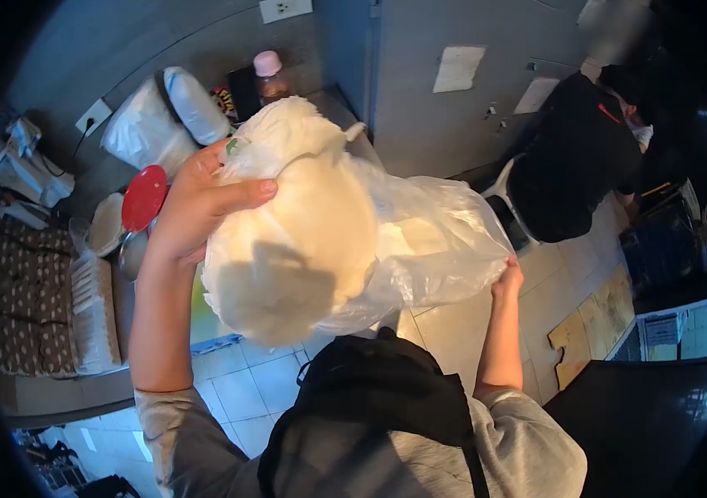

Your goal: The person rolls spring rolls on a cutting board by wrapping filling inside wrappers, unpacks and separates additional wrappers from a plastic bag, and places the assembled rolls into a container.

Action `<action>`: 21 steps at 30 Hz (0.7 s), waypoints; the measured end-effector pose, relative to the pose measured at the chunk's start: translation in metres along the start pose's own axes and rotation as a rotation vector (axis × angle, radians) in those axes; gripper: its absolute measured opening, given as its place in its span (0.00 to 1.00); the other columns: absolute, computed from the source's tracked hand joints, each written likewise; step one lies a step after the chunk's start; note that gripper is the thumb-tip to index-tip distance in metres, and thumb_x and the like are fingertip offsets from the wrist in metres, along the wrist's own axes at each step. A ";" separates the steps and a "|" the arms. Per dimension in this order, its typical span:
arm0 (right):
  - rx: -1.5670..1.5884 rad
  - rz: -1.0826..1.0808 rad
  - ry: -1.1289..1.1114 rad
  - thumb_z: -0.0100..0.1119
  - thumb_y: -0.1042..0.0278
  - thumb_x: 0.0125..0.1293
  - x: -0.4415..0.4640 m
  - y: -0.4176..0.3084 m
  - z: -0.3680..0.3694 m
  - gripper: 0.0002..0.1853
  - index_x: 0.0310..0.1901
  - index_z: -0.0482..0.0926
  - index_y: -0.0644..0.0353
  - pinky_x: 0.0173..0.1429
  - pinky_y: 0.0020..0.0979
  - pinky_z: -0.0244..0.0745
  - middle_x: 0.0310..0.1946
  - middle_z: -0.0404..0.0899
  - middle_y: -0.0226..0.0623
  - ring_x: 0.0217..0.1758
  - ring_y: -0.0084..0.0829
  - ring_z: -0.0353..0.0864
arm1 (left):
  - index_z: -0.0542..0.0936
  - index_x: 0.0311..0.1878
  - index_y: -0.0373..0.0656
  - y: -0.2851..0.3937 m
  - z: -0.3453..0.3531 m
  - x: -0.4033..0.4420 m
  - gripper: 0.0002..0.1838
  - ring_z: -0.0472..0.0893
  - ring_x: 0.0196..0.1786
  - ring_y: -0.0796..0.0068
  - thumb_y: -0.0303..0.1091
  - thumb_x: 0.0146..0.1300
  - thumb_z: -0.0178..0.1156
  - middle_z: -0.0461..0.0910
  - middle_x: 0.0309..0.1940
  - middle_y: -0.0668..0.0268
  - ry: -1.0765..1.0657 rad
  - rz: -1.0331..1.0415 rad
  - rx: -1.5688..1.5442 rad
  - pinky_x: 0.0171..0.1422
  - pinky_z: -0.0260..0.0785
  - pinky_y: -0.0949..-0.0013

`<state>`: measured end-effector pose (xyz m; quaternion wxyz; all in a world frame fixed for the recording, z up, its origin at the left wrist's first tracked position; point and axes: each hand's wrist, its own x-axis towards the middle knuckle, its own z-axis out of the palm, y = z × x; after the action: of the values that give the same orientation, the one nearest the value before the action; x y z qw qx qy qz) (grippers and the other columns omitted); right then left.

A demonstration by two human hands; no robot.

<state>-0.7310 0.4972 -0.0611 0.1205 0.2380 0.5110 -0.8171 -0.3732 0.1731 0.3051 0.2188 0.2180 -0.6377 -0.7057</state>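
My left hand (212,199) is closed on a pale, round, floppy disc (312,207) with ragged edges, possibly a stack of thin sheets. The thumb presses on its front face, while the other fingers are mostly hidden behind it. A clear plastic bag (445,241) stretches from beside the disc toward the right. Its far edge is pinched in my right hand (509,278). Something pale shows through the bag, but its kind is unclear. A shadow falls on the lower part of the disc.
On the left counter are a red round object (144,199), white-filled plastic bags (148,129), a pink-capped bottle (270,75) and a brown dotted cloth (30,290). A person in black (565,158) is at the right, near a dark bin (665,241). Tiled floor (237,390) lies below.
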 end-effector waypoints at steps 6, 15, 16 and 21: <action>-0.044 -0.189 0.300 0.52 0.73 0.63 0.063 -0.054 -0.094 0.06 0.41 0.76 0.60 0.28 0.32 0.75 0.33 0.79 0.38 0.30 0.32 0.80 | 0.71 0.59 0.31 -0.018 0.021 0.037 0.29 0.83 0.46 0.70 0.20 0.52 0.68 0.81 0.48 0.58 -0.048 -0.089 0.102 0.53 0.76 0.67; -0.687 -0.158 -0.051 0.53 0.80 0.57 0.159 -0.022 -0.004 0.12 0.39 0.78 0.50 0.35 0.28 0.70 0.29 0.78 0.28 0.34 0.26 0.76 | 0.72 0.59 0.33 -0.069 0.052 0.070 0.28 0.83 0.46 0.68 0.20 0.52 0.65 0.81 0.48 0.57 0.227 -0.168 -0.069 0.53 0.75 0.69; -0.632 -0.184 -0.156 0.54 0.81 0.57 0.172 -0.007 0.010 0.09 0.34 0.78 0.54 0.36 0.26 0.68 0.29 0.77 0.27 0.34 0.23 0.74 | 0.72 0.60 0.34 -0.084 0.049 0.067 0.28 0.82 0.48 0.68 0.20 0.53 0.65 0.81 0.49 0.58 0.290 -0.191 -0.104 0.55 0.74 0.68; -0.901 -0.128 -0.557 0.51 0.83 0.60 0.167 0.028 0.109 0.10 0.36 0.80 0.57 0.45 0.23 0.67 0.32 0.79 0.27 0.37 0.23 0.74 | 0.75 0.59 0.39 -0.208 0.009 0.031 0.26 0.81 0.51 0.69 0.22 0.56 0.65 0.81 0.51 0.64 0.623 -0.385 -0.168 0.59 0.71 0.66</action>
<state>-0.8907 0.3951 -0.1288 0.2918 -0.0947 0.7733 -0.5548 -0.4099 0.1807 0.0981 0.2829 0.5192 -0.4277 -0.6837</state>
